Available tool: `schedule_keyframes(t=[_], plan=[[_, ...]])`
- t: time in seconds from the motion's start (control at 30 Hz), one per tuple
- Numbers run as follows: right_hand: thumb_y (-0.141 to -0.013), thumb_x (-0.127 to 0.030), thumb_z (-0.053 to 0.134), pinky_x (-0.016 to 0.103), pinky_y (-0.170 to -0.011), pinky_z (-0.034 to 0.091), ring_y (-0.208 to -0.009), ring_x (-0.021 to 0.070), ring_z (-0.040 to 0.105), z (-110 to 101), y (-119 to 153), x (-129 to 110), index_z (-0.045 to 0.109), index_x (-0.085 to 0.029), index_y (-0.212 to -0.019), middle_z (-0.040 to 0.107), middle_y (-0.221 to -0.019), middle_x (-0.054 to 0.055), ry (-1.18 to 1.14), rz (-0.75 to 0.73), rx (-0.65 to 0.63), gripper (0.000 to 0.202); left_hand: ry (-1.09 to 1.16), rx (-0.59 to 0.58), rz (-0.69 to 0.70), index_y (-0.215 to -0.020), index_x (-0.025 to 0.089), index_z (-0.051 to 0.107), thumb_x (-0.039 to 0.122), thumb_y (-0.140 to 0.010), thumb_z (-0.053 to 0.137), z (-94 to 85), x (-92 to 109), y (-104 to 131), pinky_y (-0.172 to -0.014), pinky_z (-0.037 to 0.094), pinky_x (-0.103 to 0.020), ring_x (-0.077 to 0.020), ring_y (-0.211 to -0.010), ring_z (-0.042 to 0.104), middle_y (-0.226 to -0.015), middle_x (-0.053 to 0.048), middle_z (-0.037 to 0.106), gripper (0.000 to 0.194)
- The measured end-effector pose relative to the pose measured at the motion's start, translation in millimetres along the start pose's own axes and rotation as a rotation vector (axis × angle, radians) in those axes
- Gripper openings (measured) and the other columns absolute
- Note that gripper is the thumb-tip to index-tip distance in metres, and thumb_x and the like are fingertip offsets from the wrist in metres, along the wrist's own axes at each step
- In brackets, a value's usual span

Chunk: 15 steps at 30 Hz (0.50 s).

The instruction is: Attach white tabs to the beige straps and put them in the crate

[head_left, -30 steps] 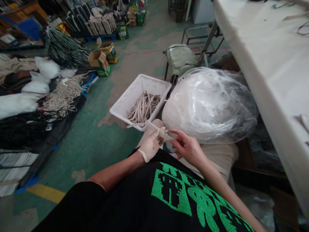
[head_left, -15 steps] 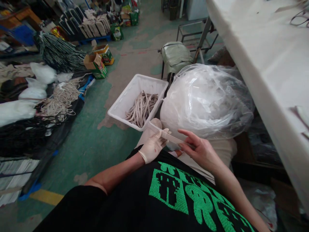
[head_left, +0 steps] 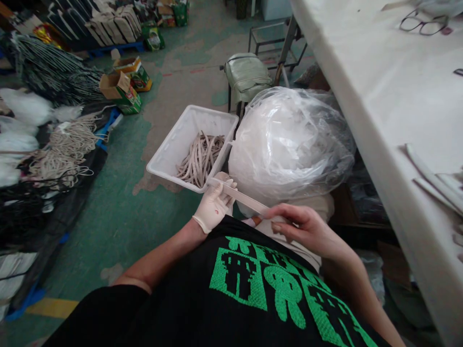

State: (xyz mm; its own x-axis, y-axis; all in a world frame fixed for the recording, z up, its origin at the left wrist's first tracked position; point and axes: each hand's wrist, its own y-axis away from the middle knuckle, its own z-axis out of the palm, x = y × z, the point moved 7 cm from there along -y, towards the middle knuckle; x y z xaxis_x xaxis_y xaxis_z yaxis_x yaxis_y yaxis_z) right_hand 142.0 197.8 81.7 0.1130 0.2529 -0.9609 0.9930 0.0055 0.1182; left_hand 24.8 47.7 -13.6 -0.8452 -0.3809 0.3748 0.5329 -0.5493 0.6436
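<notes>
Fingers of the right hand and the gloved left hand pinch the two ends of a pale strip, which slants up-left toward a white tub of strips, beside a plastic bag.

The clear bag's white contents are too blurred to identify. The white table runs off the frame's right edge.
</notes>
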Motion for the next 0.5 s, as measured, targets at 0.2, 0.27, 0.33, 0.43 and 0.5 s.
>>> schedule_keyframes(t=[0.2,0.27,0.33,0.43,0.5], plan=[[-0.082,-0.06,0.072,0.037,-0.076,0.059,-0.09,0.0254,0.073,-19.9,47.6,-39.2,0.068,-0.031,-0.121,0.076,-0.101,0.007,-0.173,-0.233,-0.006,0.048,0.061,-0.015,-0.072,-0.132,0.018,0.063,0.026,-0.101,0.05,1.9,1.6,-3.1,-0.096,0.051,-0.026,-0.0137,-0.102,0.07,-0.11,-0.006,0.076,0.035],[-0.087,-0.05,0.072,0.037,-0.078,0.059,-0.094,0.0254,0.073,-24.5,54.7,-41.6,0.066,-0.035,-0.126,0.077,-0.102,0.006,-0.146,-0.273,0.152,0.042,0.072,-0.015,-0.077,-0.133,0.018,0.063,0.026,-0.101,0.049,6.9,-0.3,-0.5,-0.094,0.052,-0.026,-0.0131,-0.1,0.07,-0.109,-0.005,0.077,0.035],[-0.094,-0.033,0.067,0.034,-0.073,0.059,-0.084,0.0215,0.073,-31.7,60.0,-42.6,0.068,-0.037,-0.124,0.077,-0.093,0.003,-0.041,-0.314,0.367,0.03,0.08,-0.009,-0.083,-0.132,0.019,0.063,0.025,-0.101,0.049,11.7,-1.7,2.9,-0.091,0.053,-0.025,-0.0128,-0.098,0.071,-0.107,-0.004,0.077,0.035],[-0.093,-0.019,0.065,0.032,-0.065,0.056,-0.075,0.0186,0.069,-41.6,66.9,-50.1,0.074,-0.039,-0.114,0.072,-0.088,0.001,0.197,-0.374,0.644,0.03,0.097,-0.014,-0.118,-0.129,0.017,0.064,0.026,-0.101,0.05,17.8,-5.5,7.5,-0.089,0.054,-0.026,-0.0131,-0.092,0.072,-0.102,-0.005,0.077,0.033],[-0.09,-0.021,0.069,0.033,-0.067,0.057,-0.081,0.0201,0.069,-42.9,68.6,-60.0,0.077,-0.037,-0.107,0.072,-0.098,0.003,0.324,-0.41,0.698,0.024,0.106,-0.014,-0.147,-0.125,0.016,0.066,0.025,-0.101,0.051,19.4,-8.3,9.8,-0.088,0.054,-0.027,-0.0131,-0.092,0.072,-0.101,-0.005,0.078,0.03]])
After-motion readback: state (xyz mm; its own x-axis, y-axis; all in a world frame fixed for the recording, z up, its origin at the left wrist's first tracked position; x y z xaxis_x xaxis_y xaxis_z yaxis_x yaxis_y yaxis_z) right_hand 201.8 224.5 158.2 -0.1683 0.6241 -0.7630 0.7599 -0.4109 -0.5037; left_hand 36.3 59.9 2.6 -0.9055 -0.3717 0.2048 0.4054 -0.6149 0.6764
